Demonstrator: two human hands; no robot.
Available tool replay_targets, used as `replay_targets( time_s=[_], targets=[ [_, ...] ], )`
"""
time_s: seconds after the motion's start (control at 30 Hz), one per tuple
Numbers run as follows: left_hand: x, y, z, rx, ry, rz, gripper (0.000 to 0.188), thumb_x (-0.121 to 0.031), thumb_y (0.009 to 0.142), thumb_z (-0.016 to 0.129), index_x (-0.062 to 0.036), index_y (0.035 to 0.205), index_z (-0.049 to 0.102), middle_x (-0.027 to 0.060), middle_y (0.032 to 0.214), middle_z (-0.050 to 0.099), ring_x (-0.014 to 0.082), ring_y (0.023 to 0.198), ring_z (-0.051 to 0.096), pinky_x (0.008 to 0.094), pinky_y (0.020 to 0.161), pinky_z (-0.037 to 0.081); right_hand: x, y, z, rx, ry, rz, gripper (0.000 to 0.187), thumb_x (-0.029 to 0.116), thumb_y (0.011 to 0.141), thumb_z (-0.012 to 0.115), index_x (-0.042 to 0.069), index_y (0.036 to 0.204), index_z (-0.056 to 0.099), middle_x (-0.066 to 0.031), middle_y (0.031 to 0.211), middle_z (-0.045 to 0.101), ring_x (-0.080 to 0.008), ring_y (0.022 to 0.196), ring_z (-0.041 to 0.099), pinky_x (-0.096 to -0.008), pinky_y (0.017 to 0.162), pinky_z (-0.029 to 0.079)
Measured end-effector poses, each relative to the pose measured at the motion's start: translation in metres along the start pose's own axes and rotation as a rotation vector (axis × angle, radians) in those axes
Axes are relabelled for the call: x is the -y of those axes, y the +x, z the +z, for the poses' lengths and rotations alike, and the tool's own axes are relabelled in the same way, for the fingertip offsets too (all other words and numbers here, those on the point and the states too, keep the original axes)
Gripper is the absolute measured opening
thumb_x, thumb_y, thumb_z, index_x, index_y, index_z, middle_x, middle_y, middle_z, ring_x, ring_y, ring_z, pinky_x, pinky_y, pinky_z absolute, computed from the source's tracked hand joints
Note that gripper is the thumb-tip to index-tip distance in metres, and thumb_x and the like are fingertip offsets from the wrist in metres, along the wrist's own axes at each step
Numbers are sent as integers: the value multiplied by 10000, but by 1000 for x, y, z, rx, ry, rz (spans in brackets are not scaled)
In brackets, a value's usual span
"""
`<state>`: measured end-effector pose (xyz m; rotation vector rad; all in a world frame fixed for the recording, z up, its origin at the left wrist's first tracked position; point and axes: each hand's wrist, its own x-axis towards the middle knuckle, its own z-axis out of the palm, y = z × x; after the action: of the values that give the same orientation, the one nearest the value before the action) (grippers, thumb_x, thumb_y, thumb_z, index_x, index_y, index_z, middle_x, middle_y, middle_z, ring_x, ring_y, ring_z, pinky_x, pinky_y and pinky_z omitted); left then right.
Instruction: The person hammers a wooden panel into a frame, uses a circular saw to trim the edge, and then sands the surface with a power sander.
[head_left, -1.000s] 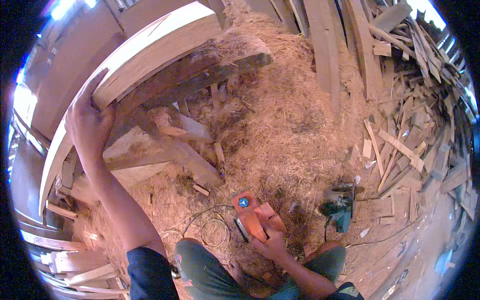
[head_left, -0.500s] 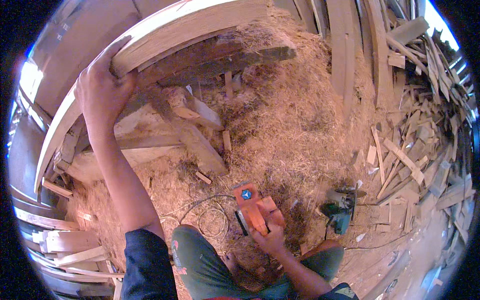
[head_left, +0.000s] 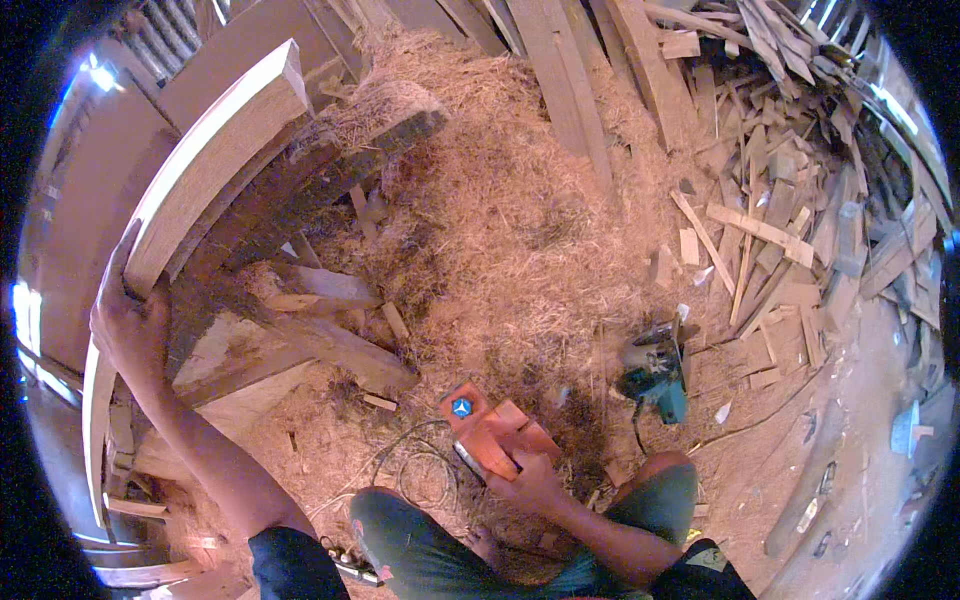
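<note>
Wood shavings cover the floor. At left, the left hand holds tight to a long, pale plank along the left edge of a dark beam. Near the floor's front edge, the right hand grips an orange electric planer. Next comes a green circular saw, then scrap wood by the floor's right edge.

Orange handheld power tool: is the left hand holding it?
No, the right hand grips the orange handheld power tool, while the left hand grasps the long pale wooden beam.
</note>
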<state>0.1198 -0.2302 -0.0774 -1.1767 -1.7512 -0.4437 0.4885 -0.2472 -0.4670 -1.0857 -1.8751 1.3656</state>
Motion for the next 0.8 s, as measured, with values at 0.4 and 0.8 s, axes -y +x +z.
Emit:
replay_targets(
  time_s=[0.4, 0.8],
  targets=[
    [0, -3, -1, 35, -15, -50, 618, -51, 773, 618, -243, 1360, 649, 155, 1164, 726, 361, 923, 719, 448, 822, 551, 16, 5, -15, -129, 64, -68, 392, 280, 788, 780, 8, 1051, 678, -201, 906, 722, -370, 816, 723, -451, 726, 569],
    [-13, 11, -11, 184, -172, 22, 743, 43, 655, 518, -120, 1368, 648, 102, 1371, 656, 318, 1319, 586, 452, 1123, 446, 130, -33, -44, -142, 55, 267, 343, 212, 808, 774, 4, 1066, 685, -134, 821, 716, -262, 732, 705, -396, 678, 554]
  ],
)
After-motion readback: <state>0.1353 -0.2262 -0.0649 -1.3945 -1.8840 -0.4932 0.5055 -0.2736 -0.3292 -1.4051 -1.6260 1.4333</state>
